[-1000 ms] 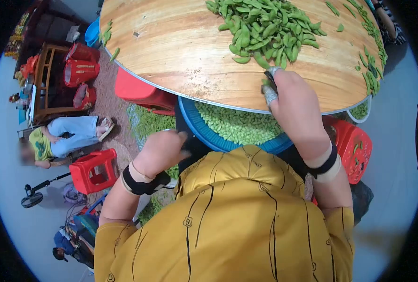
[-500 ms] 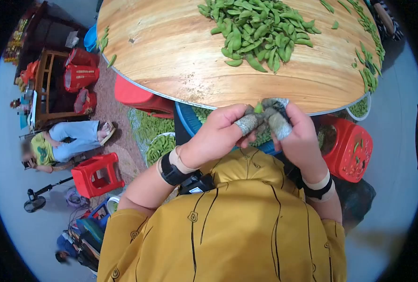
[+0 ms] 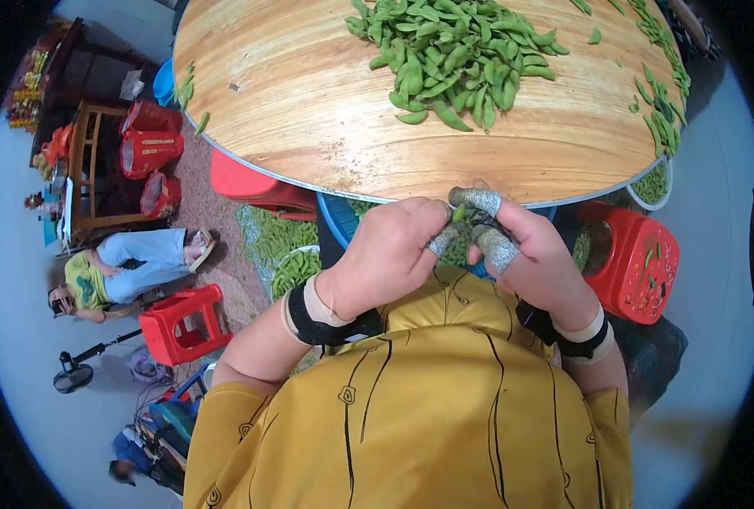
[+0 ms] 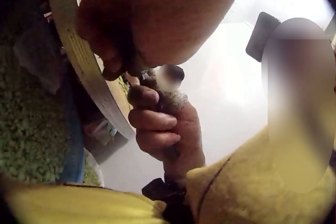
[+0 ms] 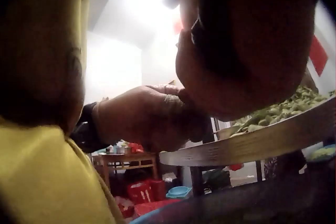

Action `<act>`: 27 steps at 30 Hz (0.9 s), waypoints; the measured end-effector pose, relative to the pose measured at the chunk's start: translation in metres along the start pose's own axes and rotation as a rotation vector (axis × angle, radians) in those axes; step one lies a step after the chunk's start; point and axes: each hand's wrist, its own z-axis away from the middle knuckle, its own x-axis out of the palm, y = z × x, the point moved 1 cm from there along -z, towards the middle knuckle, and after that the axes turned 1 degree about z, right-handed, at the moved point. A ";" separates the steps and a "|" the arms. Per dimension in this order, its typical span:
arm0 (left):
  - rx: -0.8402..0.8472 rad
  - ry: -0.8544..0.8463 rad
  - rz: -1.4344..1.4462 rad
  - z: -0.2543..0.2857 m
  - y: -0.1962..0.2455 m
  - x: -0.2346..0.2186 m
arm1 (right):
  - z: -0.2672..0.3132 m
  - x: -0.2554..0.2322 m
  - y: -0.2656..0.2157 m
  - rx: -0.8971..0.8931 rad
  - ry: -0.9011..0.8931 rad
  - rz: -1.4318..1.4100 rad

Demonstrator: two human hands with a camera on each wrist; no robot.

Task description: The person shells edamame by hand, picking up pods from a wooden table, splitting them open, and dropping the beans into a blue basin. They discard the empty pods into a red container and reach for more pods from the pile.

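Currently, in the head view, the two hands meet just off the near edge of the table [image 3: 300, 110]. The left hand [image 3: 381, 254] has its fingers curled in, thumb and forefinger pinching a green pod [image 3: 460, 215]. The right hand [image 3: 538, 250], its thumb and forefinger taped, pinches the same pod from the other side, with little gap between those fingertips. Below them, a blue basin [image 3: 338, 222] sits partly under the table, with green beans [image 3: 456, 253] showing inside. A pile [image 3: 457, 64] of whole pods lies on the tabletop. At the left, a white bowl [image 3: 305, 248] holds more pods; a white tub [image 3: 668, 188] under the table's right edge holds green pieces, too small to tell. Scraps and pods lie on a red stool [image 3: 627, 254].

In the left wrist view, the right hand's lower fingers are folded, while the left hand is dark and the pod cannot be made out. Pale green beans cover much of the basin.

In the right wrist view, both hands are dim and their fingertips hidden, so their grip cannot be told. A light blue tub [image 5: 179, 192] stands by red containers [image 5: 140, 192], contents unclear.
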 end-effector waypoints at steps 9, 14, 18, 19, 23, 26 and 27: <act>-0.503 -0.247 1.923 0.008 -0.003 0.007 | 0.007 0.010 0.008 0.061 -0.050 -0.444; -0.583 -0.302 1.843 0.007 -0.012 0.015 | 0.002 0.009 0.014 -0.281 0.179 0.139; -0.635 -0.357 1.792 0.012 -0.019 0.024 | 0.001 -0.001 0.004 -0.141 0.110 0.175; -0.655 -0.393 1.778 0.014 -0.021 0.023 | 0.000 -0.001 0.002 -0.213 0.099 0.362; -0.670 -0.503 1.195 0.025 -0.029 0.005 | -0.001 0.014 -0.001 -0.432 0.060 0.852; -0.196 -0.613 0.213 0.046 -0.042 -0.024 | -0.002 0.017 0.002 -0.404 -0.058 1.027; -0.261 -0.635 -0.103 0.060 -0.043 -0.029 | -0.006 0.016 0.001 -0.395 -0.025 0.965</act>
